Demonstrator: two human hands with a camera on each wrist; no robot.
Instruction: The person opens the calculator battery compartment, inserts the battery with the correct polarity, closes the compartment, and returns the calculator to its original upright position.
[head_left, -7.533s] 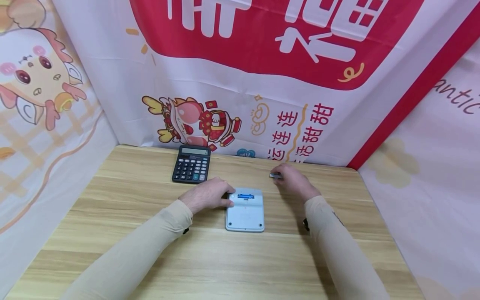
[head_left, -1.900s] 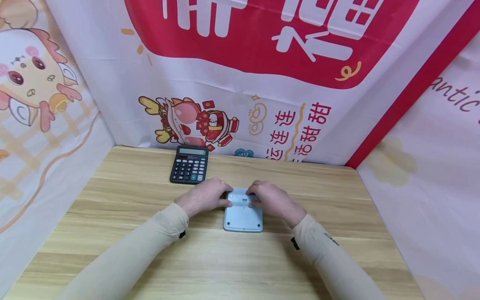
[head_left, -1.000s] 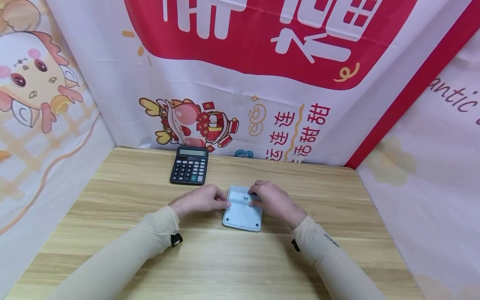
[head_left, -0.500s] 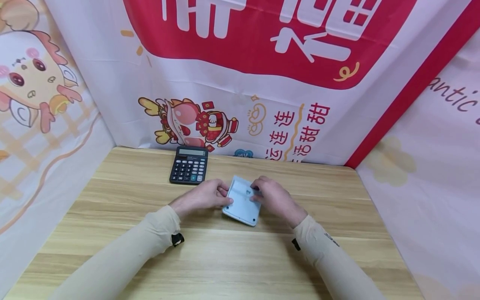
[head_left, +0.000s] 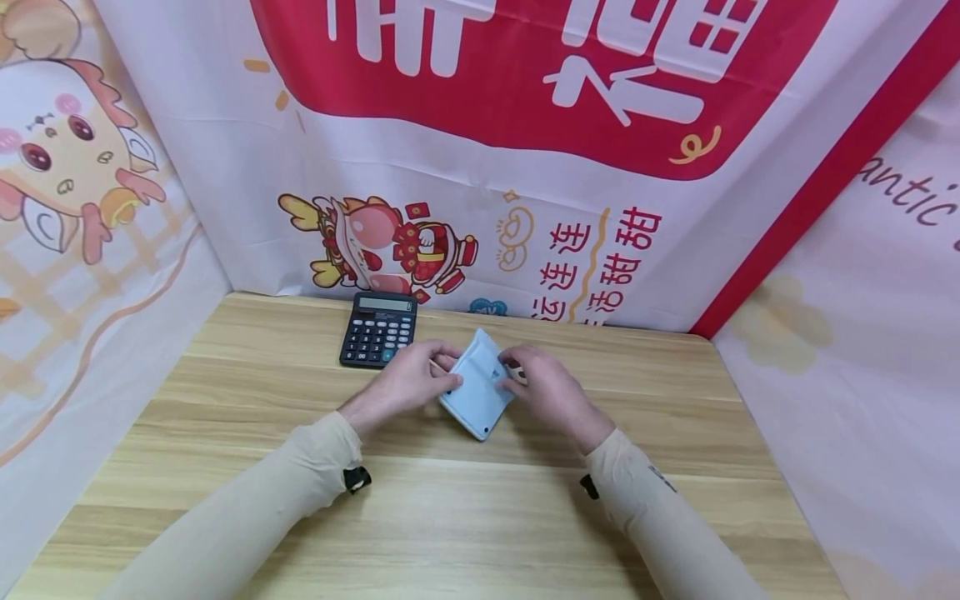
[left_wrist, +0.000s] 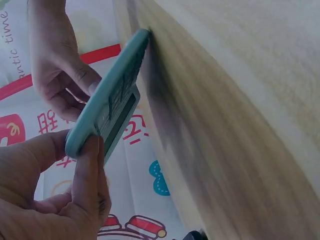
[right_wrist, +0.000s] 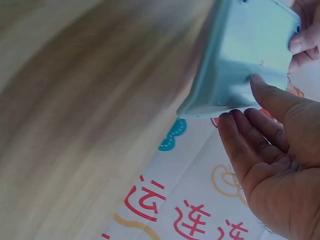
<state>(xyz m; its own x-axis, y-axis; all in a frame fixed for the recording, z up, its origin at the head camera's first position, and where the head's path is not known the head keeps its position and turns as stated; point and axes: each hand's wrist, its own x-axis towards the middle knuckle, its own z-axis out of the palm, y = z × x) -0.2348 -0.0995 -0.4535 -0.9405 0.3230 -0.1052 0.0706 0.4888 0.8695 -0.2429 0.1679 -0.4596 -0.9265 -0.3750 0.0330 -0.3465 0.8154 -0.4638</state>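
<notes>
A light-blue calculator [head_left: 476, 404], its back towards the head camera, is tilted up off the table between both hands. My left hand [head_left: 408, 379] pinches its left edge between thumb and fingers. With the thumb on the back near the battery cover [right_wrist: 242, 82], my right hand [head_left: 543, 387] has its fingertips at the calculator's edge. In the left wrist view, the keys and display of the calculator [left_wrist: 107, 95] show on the side turned towards the table. One lower corner stands close over the wood.
A black calculator [head_left: 378, 329] lies face up at the back left, just beyond my left hand. The wooden table [head_left: 465, 525] ends at a printed cloth backdrop [head_left: 420, 150], with more cloth on both sides.
Earlier, my right hand held a small piece beside the blue calculator, whose battery slot showed a blue battery; then the slot was covered. Since then the calculator has been lifted, tilted and turned.
</notes>
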